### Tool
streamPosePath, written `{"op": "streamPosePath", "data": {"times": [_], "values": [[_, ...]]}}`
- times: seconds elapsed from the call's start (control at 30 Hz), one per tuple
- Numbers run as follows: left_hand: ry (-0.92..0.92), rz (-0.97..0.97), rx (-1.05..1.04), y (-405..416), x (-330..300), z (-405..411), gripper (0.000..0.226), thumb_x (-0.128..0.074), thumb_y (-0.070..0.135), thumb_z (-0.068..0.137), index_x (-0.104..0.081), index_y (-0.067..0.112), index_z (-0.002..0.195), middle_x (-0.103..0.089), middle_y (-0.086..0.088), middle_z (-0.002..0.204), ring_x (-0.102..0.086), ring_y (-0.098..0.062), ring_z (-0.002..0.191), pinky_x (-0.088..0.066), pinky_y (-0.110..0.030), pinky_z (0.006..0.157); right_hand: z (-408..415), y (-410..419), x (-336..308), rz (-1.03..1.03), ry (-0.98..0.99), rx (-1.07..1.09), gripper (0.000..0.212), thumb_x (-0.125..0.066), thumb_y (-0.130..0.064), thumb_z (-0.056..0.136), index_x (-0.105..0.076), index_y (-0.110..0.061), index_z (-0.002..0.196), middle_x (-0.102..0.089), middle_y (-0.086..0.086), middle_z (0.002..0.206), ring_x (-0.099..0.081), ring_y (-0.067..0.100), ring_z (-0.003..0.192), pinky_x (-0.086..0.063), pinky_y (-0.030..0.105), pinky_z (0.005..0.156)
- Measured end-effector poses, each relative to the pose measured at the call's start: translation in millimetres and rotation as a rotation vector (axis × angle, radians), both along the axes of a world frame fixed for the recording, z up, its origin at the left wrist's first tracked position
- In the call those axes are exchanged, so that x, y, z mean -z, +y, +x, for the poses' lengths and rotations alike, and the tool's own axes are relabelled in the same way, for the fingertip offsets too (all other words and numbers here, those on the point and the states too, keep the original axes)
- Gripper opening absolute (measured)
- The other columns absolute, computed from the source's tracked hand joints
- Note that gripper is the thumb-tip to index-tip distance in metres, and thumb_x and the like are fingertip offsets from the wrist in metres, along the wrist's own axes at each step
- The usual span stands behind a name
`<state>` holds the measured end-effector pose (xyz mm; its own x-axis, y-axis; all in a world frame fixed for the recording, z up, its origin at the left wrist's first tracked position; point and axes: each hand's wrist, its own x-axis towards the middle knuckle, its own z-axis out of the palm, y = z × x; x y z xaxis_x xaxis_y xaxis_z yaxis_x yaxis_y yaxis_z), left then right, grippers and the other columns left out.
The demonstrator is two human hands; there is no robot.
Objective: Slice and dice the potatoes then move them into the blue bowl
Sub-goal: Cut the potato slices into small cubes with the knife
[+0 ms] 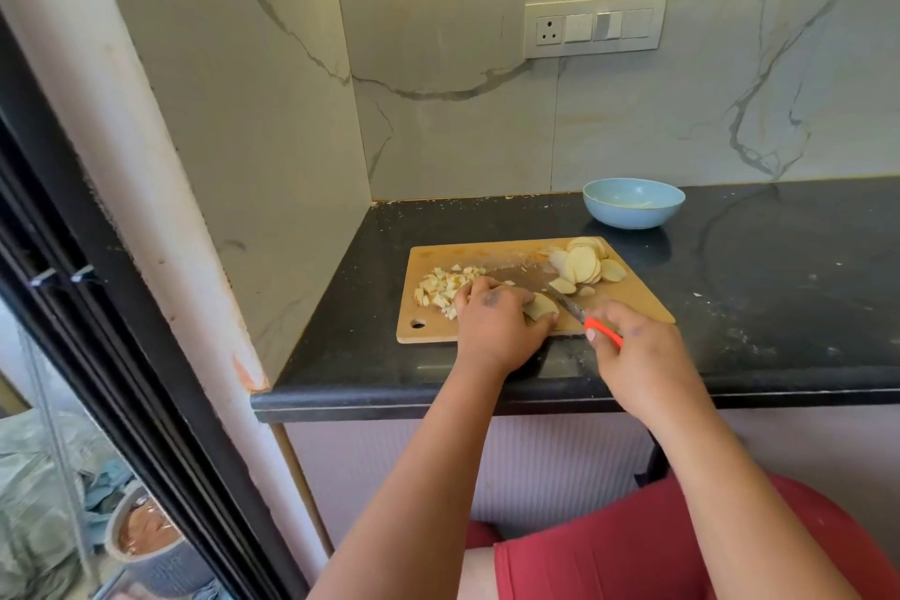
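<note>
We see a home kitchen: black surface [730,297] mid-frame, marble wall [487,122], switch panel [595,25] upper centre, cutting board [492,258].

Bare forearms, dark smudges on both hands [492,322], perhaps red shorts [609,560]

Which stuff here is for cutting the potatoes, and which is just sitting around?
For the job: knife, cutting board, potato slices, diced potato, blue bowl, left hand, right hand.
Just around: wall switch panel, pot outside the window.
</note>
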<state>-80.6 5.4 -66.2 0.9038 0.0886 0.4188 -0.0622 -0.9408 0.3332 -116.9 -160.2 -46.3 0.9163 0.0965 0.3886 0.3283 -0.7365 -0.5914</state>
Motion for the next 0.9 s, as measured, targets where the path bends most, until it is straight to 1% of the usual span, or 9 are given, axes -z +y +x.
{"op": "streamPosePath", "data": {"times": [0.1, 0.27, 0.37, 0.43, 0.53, 0.63, 0.7, 0.8, 0.9], "values": [[0.009, -0.008, 0.007, 1.4, -0.4, 0.1, 0.048, -0.054, 0.057, 0.092, -0.065, 0.024, 0.125, -0.067, 0.004, 0.12, -0.037, -0.023, 0.132, -0.014, -0.042, 0.112, -2.2, 4.2, 0.3, -0.042, 0.037, 0.002, 0.015, -0.056, -0.017, 0.095, -0.065, -0.021, 0.106, -0.048, -0.015, 0.069, -0.045, 0.002, 0.061, -0.028, 0.016, 0.048], [0.026, -0.023, 0.021, 2.3, -2.5, -1.5, 0.04, -0.054, 0.053, 0.093, -0.069, 0.023, 0.115, -0.068, 0.005, 0.116, -0.037, -0.024, 0.132, -0.007, -0.046, 0.115, -5.1, 15.1, -5.5, -0.046, 0.097, 0.038, 0.019, -0.053, -0.015, 0.096, -0.062, -0.022, 0.111, -0.055, -0.004, 0.083, -0.051, 0.009, 0.068, -0.035, 0.02, 0.05], [0.041, -0.008, 0.011, 1.6, -3.4, -2.8, 0.038, -0.051, 0.054, 0.094, -0.069, 0.025, 0.111, -0.068, 0.008, 0.116, -0.036, -0.024, 0.131, -0.003, -0.051, 0.115, -4.6, 30.1, -15.2, -0.188, 0.147, 0.088, 0.017, -0.05, -0.009, 0.094, -0.056, -0.021, 0.104, -0.053, -0.002, 0.081, -0.054, 0.017, 0.075, -0.046, 0.027, 0.06], [0.046, 0.002, 0.009, 2.4, -3.2, -3.2, 0.038, -0.049, 0.055, 0.095, -0.069, 0.027, 0.109, -0.067, 0.01, 0.116, -0.037, -0.024, 0.129, 0.0, -0.053, 0.114, -2.0, 38.2, -26.6, -0.272, 0.175, 0.095, 0.021, -0.051, -0.005, 0.092, -0.056, -0.02, 0.106, -0.051, 0.0, 0.081, -0.054, 0.019, 0.077, -0.046, 0.029, 0.063], [0.064, -0.009, 0.0, 3.6, -2.3, -2.8, 0.038, -0.048, 0.058, 0.094, -0.07, 0.03, 0.105, -0.068, 0.011, 0.112, -0.038, -0.024, 0.127, 0.005, -0.056, 0.114, 0.6, 41.4, -45.3, -0.328, 0.234, 0.082, 0.027, -0.059, -0.004, 0.089, -0.059, -0.015, 0.114, -0.054, 0.003, 0.09, -0.055, 0.021, 0.082, -0.044, 0.028, 0.066], [0.07, -0.019, -0.014, 3.0, -2.8, -1.8, 0.039, -0.047, 0.061, 0.093, -0.069, 0.032, 0.109, -0.068, 0.01, 0.114, -0.038, -0.024, 0.128, 0.008, -0.056, 0.114, -4.0, 31.9, -61.1, -0.424, 0.276, 0.087, 0.028, -0.063, -0.004, 0.086, -0.06, -0.014, 0.112, -0.059, 0.006, 0.094, -0.058, 0.022, 0.083, -0.049, 0.029, 0.068], [0.072, -0.006, -0.018, 3.7, -2.9, -0.8, 0.042, -0.047, 0.062, 0.093, -0.068, 0.032, 0.113, -0.067, 0.011, 0.117, -0.037, -0.024, 0.129, 0.01, -0.056, 0.115, -12.5, 21.0, -65.7, -0.472, 0.289, 0.08, 0.023, -0.062, -0.005, 0.085, -0.061, -0.013, 0.106, -0.059, 0.006, 0.09, -0.055, 0.02, 0.077, -0.046, 0.028, 0.065], [0.08, 0.001, -0.015, 3.1, -3.3, -1.6, 0.043, -0.047, 0.061, 0.093, -0.067, 0.032, 0.118, -0.066, 0.011, 0.121, -0.036, -0.024, 0.13, 0.008, -0.055, 0.116, -24.5, 0.9, -59.5, -0.426, 0.23, 0.048, 0.016, -0.059, -0.008, 0.089, -0.062, -0.017, 0.101, -0.058, 0.002, 0.087, -0.054, 0.016, 0.073, -0.042, 0.024, 0.059], [0.073, -0.001, 0.0, 2.1, -3.4, -5.7, 0.041, -0.047, 0.056, 0.095, -0.062, 0.031, 0.123, -0.064, 0.01, 0.125, -0.035, -0.024, 0.132, 0.003, -0.053, 0.117, -32.1, -12.2, -44.8, -0.19, 0.016, 0.05, 0.013, -0.056, -0.014, 0.093, -0.063, -0.023, 0.099, -0.051, -0.01, 0.075, -0.05, 0.006, 0.064, -0.032, 0.018, 0.048]]}}
